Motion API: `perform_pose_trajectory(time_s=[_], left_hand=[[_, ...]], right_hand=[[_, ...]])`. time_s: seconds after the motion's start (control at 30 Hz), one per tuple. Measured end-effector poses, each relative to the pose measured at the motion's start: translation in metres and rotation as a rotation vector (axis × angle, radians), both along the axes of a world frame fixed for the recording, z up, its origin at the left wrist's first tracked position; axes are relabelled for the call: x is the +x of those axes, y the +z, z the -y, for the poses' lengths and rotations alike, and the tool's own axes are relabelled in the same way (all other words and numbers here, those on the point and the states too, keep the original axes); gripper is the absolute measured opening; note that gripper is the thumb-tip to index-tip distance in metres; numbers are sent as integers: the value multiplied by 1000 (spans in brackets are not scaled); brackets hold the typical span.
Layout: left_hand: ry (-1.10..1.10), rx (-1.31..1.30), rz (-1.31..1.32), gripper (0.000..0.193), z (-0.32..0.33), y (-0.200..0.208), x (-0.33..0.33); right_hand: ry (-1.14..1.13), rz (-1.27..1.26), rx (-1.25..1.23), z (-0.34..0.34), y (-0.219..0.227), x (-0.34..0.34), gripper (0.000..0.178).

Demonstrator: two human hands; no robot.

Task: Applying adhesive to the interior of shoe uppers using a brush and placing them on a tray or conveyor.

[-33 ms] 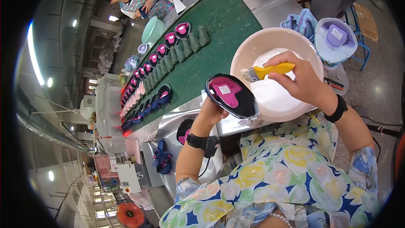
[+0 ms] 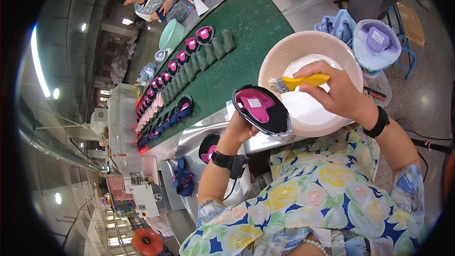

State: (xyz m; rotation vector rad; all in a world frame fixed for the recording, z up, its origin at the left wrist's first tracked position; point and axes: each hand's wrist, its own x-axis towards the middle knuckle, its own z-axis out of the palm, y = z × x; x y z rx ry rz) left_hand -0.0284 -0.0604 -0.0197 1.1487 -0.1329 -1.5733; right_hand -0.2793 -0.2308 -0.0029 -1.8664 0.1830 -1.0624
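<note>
My left hand (image 2: 241, 127) grips a dark shoe upper (image 2: 276, 119) from below, its fingers mostly hidden beneath it. The upper has a black lining, a bright pink patch with a white label, and a pale rim. My right hand (image 2: 339, 92) pinches the yellow handle of a paintbrush (image 2: 303, 82) over a pale pink basin (image 2: 272, 59). White liquid (image 2: 303, 106) lies in the basin. The pale-coated bristles point left, just above the upper and apart from it.
A green conveyor belt (image 2: 258, 14) carries rows of pink-and-black uppers (image 2: 191, 45) and dark green pieces (image 2: 199, 59). Lilac uppers (image 2: 377, 42) sit beyond the basin. More dark uppers (image 2: 182, 178) rest on a metal tray (image 2: 194, 144) at left. A co-worker (image 2: 159, 0) sits across the belt.
The shoe upper in my left hand has shifted slightly right and down. The brush in my right hand has tilted a little and stays over the basin's left side.
</note>
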Motion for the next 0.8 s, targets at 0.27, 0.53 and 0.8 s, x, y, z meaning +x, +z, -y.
perform_pose_trajectory(time_s=[0.27,0.53,0.8], left_hand=[[240,313,-65,42,13,8,-62],[122,20,-124,44,-4,-11,-23],[81,-197,153,44,-3,-5,-22]], right_hand=[[67,44,-406,-8,11,25,19],[98,-265,-103,10,17,13,22],[45,-121,-220,5,25,20,19]])
